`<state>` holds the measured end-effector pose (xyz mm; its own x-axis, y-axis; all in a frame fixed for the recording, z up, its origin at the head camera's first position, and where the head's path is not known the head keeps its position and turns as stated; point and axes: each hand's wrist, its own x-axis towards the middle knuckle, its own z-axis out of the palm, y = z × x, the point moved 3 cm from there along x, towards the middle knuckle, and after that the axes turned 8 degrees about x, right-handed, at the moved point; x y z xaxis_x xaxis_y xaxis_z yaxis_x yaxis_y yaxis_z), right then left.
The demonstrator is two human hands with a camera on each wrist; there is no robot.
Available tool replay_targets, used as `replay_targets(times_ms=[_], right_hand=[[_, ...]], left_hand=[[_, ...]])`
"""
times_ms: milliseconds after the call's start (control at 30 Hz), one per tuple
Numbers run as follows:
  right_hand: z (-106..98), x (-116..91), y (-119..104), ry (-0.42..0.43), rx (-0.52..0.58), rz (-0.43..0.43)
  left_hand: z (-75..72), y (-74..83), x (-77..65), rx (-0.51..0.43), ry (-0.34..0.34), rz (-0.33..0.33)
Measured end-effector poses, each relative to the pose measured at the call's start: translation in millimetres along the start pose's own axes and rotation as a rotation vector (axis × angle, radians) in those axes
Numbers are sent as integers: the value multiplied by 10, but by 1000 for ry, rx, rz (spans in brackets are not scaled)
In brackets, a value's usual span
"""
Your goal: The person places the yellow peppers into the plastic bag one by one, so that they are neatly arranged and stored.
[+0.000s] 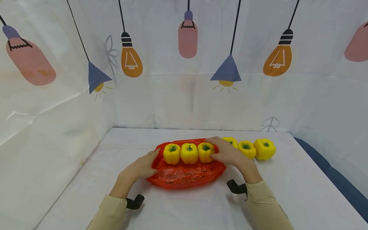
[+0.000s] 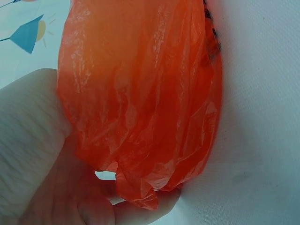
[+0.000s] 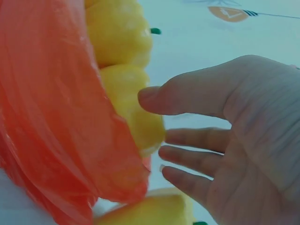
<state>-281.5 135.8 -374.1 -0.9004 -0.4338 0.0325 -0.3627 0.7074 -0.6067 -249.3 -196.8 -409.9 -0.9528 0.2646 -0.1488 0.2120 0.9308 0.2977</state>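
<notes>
A red plastic bag [image 1: 184,177] with dark print lies on the table, bulging and creased. Three yellow bell peppers [image 1: 189,153] with green stems sit in a row along its upper side. My left hand [image 1: 143,166] holds the bag's left end; in the left wrist view the thumb lies along one side, and the fingers [image 2: 140,213] pass behind a bunched corner. At the right end of the row is my right hand [image 1: 230,153]. Its thumb overlaps the rightmost pepper [image 3: 136,110] in the right wrist view, while the other fingers [image 3: 187,161] extend with their tips right at its edge.
Several more yellow peppers [image 1: 264,149] stand on the table just right of the bag, partly behind the right hand. White sheeting [image 1: 172,95] printed with lamps rises behind the white table [image 1: 184,214]. A dark blue surface [image 1: 330,175] shows past the right edge.
</notes>
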Motion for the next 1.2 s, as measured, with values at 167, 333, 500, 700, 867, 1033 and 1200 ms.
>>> replay_targets(times_ms=[167, 333, 500, 700, 867, 1033, 1200], right_hand=[[-135, -47, 21, 48, -11, -33], [-256, -89, 100, 90, -6, -19], [-353, -125, 183, 131, 2, -13], [-392, -148, 302, 124, -51, 20], [-386, -148, 391, 96, -106, 66], [-369, -132, 451, 83, -136, 97], [-348, -127, 453, 77, -158, 115]], left_hand=[[4, 0, 8, 15, 3, 4], [-5, 11, -5, 19, 2, 0], [-11, 21, -13, 17, -1, -1], [-9, 22, -7, 24, 1, 7], [3, 10, 7, 29, -1, 8], [8, 14, 10, 31, 1, 5], [12, 18, 13, 32, 0, 1]])
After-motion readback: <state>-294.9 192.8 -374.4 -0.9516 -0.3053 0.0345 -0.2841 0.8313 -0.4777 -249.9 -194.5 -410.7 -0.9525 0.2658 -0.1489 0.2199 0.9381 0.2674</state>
